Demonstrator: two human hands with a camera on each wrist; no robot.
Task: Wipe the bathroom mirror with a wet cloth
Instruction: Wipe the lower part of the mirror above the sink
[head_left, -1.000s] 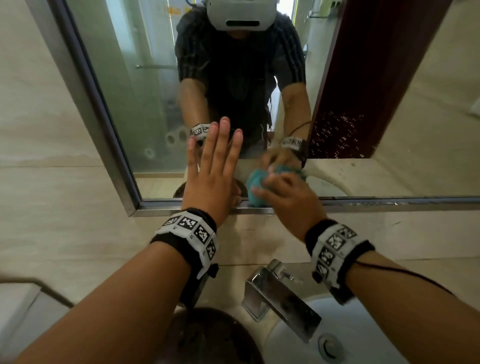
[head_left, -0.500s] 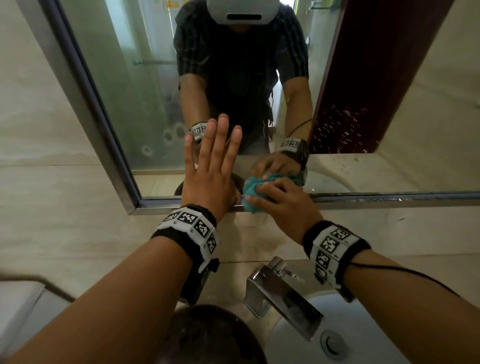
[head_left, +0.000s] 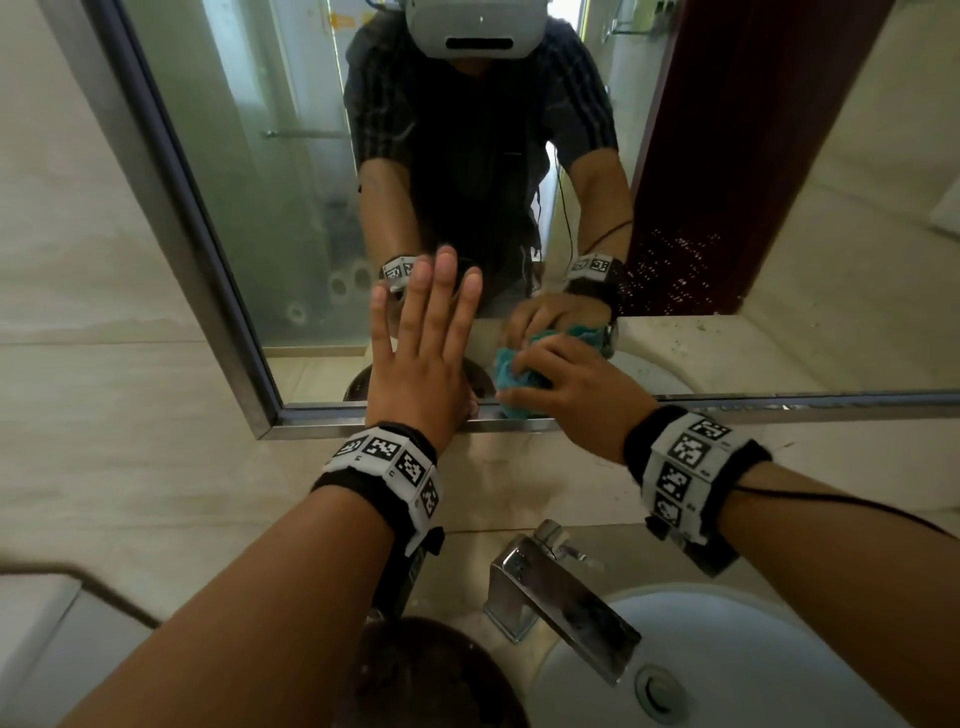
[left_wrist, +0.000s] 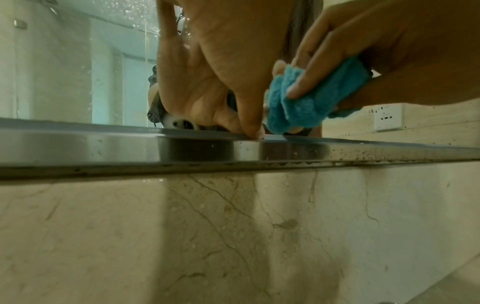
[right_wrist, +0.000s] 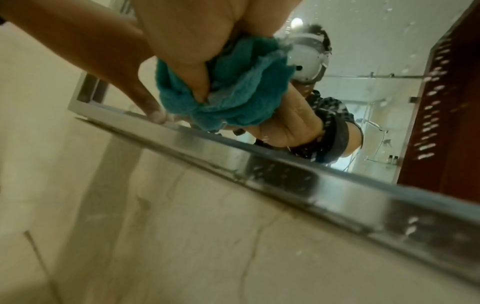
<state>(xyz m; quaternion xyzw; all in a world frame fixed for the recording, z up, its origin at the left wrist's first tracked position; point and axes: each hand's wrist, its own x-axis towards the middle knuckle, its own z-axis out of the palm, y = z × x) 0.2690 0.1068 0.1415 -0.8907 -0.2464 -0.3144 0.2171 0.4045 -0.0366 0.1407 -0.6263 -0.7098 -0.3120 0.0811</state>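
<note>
Framing the mirror (head_left: 291, 197) along its bottom, steel trim (left_wrist: 103, 148) meets marble wall (left_wrist: 233, 236).

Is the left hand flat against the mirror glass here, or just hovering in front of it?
Touching. In the left wrist view the left hand meets its own reflection on the mirror, thumb tip down at the metal frame, no gap.

At frame centre the left hand (head_left: 415, 364) lay flat with fingers straight and spread, while just right of it the right hand (head_left: 566, 389) curled its fingers, both forearms reaching up from the lower corners.
</note>
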